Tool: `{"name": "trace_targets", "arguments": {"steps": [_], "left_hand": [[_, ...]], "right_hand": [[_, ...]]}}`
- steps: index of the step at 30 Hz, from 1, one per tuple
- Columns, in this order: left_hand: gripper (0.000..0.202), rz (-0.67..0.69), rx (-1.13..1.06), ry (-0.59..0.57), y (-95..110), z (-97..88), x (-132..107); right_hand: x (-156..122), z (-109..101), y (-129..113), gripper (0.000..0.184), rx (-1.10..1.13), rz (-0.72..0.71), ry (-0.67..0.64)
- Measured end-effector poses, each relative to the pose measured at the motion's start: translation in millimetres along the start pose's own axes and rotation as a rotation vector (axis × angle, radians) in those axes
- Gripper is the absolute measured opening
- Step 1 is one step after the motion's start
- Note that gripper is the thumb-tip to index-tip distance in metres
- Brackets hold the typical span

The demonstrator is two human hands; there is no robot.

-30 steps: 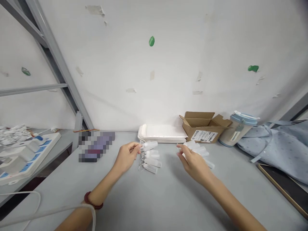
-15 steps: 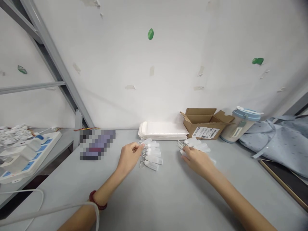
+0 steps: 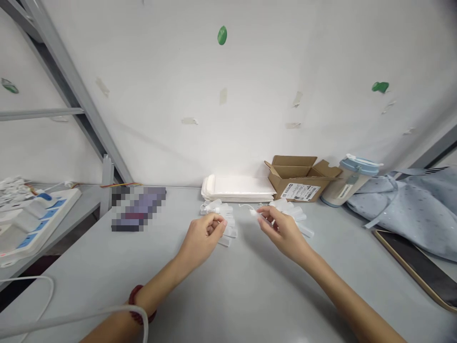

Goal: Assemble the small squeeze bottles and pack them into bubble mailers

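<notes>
My right hand (image 3: 283, 228) is raised over the table, its thumb and fingers pinching a small translucent plastic bottle (image 3: 254, 213) with a white cord loop at its tip. Behind that hand lie more such bottles (image 3: 306, 230), partly covered by it. Closed in a pinch, my left hand (image 3: 202, 236) is in front of the left group of bottles (image 3: 213, 206), which lie in a rough column. It hides several of them. Whether anything sits between its fingertips cannot be made out.
Behind the bottles lies a stack of white padded envelopes (image 3: 239, 187), beside an open cardboard box (image 3: 298, 183). A blue-lidded cup (image 3: 348, 183), a light blue bag (image 3: 403, 205) and a phone (image 3: 417, 267) are at right. A power strip (image 3: 43, 219) and white cable (image 3: 89, 312) are at left.
My right hand has lifted a bottle from the right group and moved left with it. My left hand has shifted slightly right, over the left group. The view has tilted a little.
</notes>
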State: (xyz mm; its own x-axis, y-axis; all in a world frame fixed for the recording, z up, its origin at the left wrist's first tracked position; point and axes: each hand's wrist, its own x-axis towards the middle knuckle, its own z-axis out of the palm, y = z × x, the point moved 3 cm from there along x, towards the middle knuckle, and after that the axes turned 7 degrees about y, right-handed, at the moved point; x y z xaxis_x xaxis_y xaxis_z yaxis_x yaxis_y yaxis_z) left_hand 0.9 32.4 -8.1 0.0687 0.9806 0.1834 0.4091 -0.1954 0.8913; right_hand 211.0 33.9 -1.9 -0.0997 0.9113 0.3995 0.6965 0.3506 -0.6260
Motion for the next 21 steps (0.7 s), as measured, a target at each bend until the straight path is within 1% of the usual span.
{"name": "trace_targets", "arguments": {"steps": [3, 7, 14, 21], "left_hand": [[0.031, -0.03, -0.065, -0.045, 2, 2.7, -3], [0.037, -0.062, -0.12, -0.086, 3, 4.6, -4], [0.031, -0.084, -0.189, -0.104, 6, 2.1, 0], [0.028, -0.127, -0.227, -0.113, 6, 1.6, 2]], "right_hand": [[-4, 1, -9, 0.02, 0.129, -0.004, 0.001], [-8, 3, -19, 0.018, 0.215, -0.004, -0.036], [-11, 3, -25, 0.015, 0.186, -0.136, 0.009], [-13, 4, -30, 0.013, 0.152, -0.234, 0.036]]}}
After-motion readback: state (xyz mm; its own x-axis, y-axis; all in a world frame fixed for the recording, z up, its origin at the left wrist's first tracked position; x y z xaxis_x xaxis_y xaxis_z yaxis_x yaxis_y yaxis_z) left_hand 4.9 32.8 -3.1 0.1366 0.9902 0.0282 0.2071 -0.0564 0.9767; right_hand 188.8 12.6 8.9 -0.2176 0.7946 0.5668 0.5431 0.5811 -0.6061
